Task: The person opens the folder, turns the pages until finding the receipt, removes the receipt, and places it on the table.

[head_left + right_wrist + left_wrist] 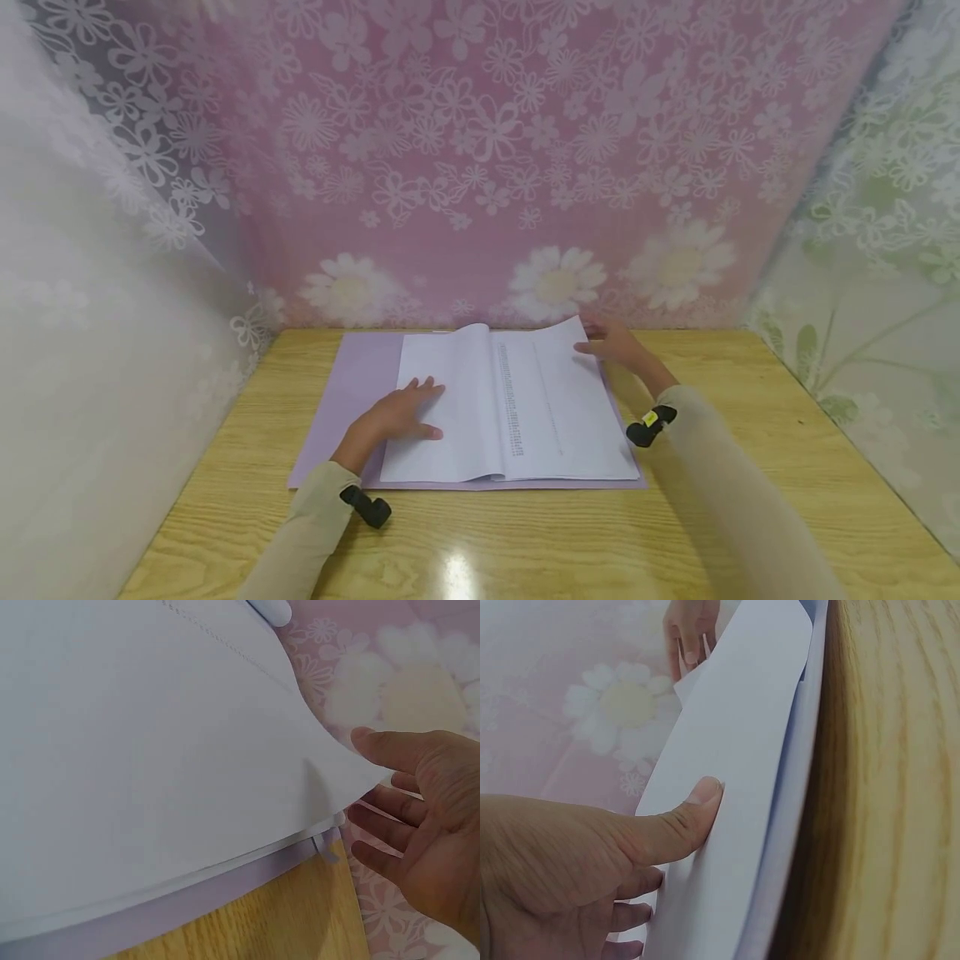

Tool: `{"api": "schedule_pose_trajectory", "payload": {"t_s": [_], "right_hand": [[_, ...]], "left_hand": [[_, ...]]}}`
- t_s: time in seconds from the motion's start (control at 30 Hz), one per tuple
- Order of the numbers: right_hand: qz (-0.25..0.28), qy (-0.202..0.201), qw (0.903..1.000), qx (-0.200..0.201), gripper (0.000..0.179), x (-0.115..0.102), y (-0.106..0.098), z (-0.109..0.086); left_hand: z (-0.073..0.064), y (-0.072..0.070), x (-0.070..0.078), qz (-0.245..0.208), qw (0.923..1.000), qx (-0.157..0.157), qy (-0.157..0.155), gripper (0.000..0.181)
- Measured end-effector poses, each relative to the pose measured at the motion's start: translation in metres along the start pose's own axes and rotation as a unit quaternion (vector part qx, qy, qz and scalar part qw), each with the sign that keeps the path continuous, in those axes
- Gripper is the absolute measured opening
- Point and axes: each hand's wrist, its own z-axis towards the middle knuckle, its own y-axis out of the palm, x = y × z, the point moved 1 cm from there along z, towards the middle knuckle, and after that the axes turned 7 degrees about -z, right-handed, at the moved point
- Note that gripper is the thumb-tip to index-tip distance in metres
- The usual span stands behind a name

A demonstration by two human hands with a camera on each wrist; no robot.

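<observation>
A lilac folder [347, 375] lies spread on the table, with white paper sheets inside. My left hand [397, 414] rests on the blank left-hand page [465, 417], its fingers spread; the left wrist view shows its thumb [705, 796] lying on the paper. At the far right corner, my right hand [618, 346] holds the raised corner of the printed page [570, 400]. In the right wrist view that page corner [364, 776] lifts up between thumb and fingers, above the other sheets. Columns of small print run down this page, too small to read.
The folder lies on a wood-grain table [525, 542]. Behind it hangs a pink flowered curtain [480, 167], close to the table's far edge. Pale flowered sheets stand along the left and right sides. Each wrist wears a small black device [651, 427].
</observation>
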Motion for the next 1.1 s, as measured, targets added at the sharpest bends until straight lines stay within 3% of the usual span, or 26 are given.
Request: {"api": "schedule_pose_trajectory", "payload": {"t_s": [0.33, 0.63, 0.73, 1.1], "right_hand": [[0.036, -0.011, 0.9979, -0.054, 0.064, -0.008, -0.011, -0.025], [0.112, -0.008, 0.9841, -0.138, 0.055, -0.011, -0.009, -0.053], [0.115, 0.0, 0.9831, -0.142, 0.056, -0.011, -0.008, -0.058], [0.116, -0.047, 0.9822, -0.14, 0.065, -0.019, 0.004, -0.065]], "left_hand": [[0.0, 0.0, 0.003, 0.003, 1.0, 0.0, -0.007, 0.085], [-0.003, 0.0, 0.004, 0.001, 1.0, 0.001, -0.003, 0.085], [-0.004, 0.0, 0.004, 0.0, 1.0, -0.001, -0.003, 0.085], [-0.003, -0.001, 0.002, -0.007, 1.0, -0.002, 0.003, 0.085]]}}
